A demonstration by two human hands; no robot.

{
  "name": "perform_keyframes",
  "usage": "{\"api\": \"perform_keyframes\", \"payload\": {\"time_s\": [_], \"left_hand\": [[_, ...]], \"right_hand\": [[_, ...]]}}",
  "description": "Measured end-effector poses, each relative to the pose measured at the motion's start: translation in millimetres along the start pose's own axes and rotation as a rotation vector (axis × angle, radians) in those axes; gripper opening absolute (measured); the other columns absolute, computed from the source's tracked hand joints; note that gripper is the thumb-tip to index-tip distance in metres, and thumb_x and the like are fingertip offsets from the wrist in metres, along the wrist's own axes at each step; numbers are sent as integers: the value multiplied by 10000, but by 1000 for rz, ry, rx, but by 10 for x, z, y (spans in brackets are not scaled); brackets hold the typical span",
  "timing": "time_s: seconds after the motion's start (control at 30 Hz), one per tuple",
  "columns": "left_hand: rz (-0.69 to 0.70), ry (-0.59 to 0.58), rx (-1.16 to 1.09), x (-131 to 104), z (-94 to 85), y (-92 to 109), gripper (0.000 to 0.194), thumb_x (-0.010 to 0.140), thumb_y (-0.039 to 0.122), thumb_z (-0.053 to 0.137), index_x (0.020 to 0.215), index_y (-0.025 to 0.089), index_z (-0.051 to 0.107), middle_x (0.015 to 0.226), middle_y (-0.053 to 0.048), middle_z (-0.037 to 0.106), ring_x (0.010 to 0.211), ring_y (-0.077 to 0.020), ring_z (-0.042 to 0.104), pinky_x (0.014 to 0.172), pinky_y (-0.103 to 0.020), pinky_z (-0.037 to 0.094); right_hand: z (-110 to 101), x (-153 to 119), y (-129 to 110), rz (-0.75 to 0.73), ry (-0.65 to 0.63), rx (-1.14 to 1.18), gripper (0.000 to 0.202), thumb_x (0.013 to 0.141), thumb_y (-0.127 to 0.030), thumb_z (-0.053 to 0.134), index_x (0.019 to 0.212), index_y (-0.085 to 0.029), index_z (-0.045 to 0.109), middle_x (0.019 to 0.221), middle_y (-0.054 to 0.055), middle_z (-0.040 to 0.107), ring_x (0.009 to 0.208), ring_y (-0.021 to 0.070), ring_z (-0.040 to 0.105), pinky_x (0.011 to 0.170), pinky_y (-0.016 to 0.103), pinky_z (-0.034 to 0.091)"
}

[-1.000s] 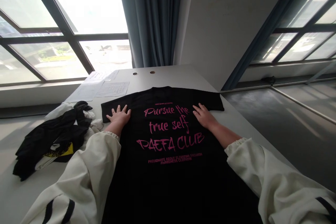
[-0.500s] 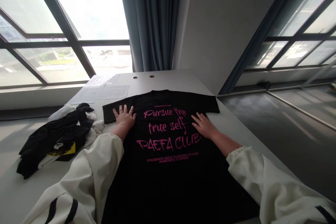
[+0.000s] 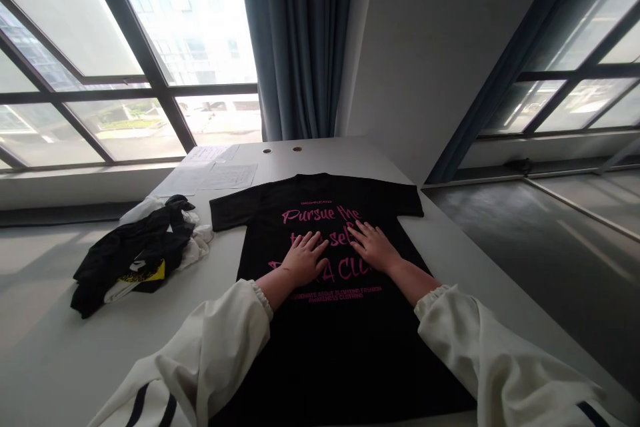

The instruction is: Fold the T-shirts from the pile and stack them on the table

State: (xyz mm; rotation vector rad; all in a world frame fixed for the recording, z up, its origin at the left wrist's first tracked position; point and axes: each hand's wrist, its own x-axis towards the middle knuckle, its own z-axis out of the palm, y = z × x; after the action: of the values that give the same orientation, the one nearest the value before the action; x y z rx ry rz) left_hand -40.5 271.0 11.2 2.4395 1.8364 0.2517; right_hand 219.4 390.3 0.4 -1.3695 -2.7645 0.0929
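A black T-shirt [image 3: 325,360] with pink lettering lies spread flat on the white table [image 3: 120,360], its collar away from me and both short sleeves out to the sides. On the left part of the lettering rests my left hand [image 3: 304,259], palm down, fingers spread. My right hand [image 3: 374,247] lies the same way over the right part of the print. Both are open and touch the cloth without gripping it. Some of the letters are hidden under the hands.
Left of the shirt is a crumpled heap of black and white clothes [image 3: 135,247] with a yellow patch. Printed papers [image 3: 227,175] lie near the far left edge, by two cable holes [image 3: 297,149]. Beyond stand a blue curtain [image 3: 300,47] and windows.
My left hand has slid right and nearer to me, from beside the left sleeve onto the lettering. My right hand has shifted slightly left. The camera view has turned a little left.
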Motion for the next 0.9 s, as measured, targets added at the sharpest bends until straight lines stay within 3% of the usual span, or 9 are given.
{"api": "perform_keyframes", "payload": {"time_s": [0.2,0.4,0.6,0.9], "left_hand": [[72,-17,-9,-459,-147,-62,588,1060,519,495,1624,363,437,1753,-80,288,1618,-327,253,1304,-578,218],[188,-103,-16,-773,-209,169,695,1011,556,571,1652,383,363,1769,-83,239,1628,-372,198,1283,-666,189],[372,-180,-93,-990,-270,430,732,986,526,624,1655,398,355,1771,-102,211,1623,-413,186,1260,-728,177],[537,-228,-226,-1219,-456,440,640,997,552,599,1608,471,424,1782,-35,170,1620,-411,199,1269,-731,144]], "right_hand": [[7,-24,15,31,-61,-7,671,1085,-581,335,1696,-309,284,1776,91,190,1627,340,201,1291,599,198],[33,-135,14,31,-5,-19,655,1084,-584,334,1680,-312,334,1760,99,248,1613,349,250,1276,606,239],[54,-420,8,5,54,-3,625,1087,-546,377,1664,-307,379,1758,117,242,1596,369,290,1259,618,280],[-33,-987,57,-88,-23,39,643,1076,-566,418,1675,-346,341,1766,91,204,1620,364,222,1273,645,245]]}}
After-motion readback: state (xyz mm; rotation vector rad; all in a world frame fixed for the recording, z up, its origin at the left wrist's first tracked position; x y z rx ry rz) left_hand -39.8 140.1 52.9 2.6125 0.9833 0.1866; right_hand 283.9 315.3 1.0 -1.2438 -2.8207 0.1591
